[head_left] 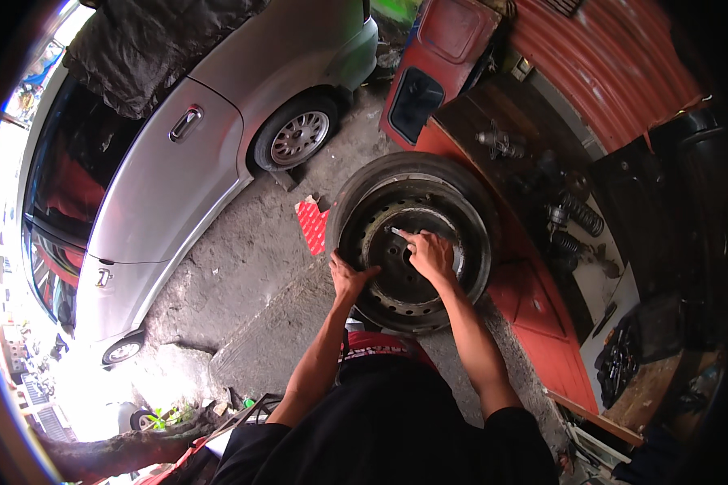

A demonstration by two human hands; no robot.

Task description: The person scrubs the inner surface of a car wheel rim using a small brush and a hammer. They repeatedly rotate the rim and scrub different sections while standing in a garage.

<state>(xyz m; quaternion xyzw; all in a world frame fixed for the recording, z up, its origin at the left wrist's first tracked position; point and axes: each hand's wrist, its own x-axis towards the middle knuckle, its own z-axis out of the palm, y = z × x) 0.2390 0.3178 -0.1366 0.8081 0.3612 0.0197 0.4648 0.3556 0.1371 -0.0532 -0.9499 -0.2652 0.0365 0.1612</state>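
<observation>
A car wheel point(416, 200), a black tyre on a dark steel rim with a ring of small holes, is in front of me with its face turned up. My left hand point(350, 280) rests on the near-left edge of the wheel, its thumb and fingers spread apart. My right hand point(430, 254) is over the middle of the rim, its fingers closed around a small pale piece point(396, 231). That piece points toward the upper left of the hub, close to the rim's centre disc. It is too small to name, and I cannot tell whether it touches the metal.
A silver car point(178, 174) stands on the left over rough concrete. A red patterned piece of card point(311, 225) lies beside the wheel. On the right is a bench point(473, 113) with coil springs point(584, 214) and greasy parts, by a red panel point(534, 311). A red car door point(445, 48) leans behind.
</observation>
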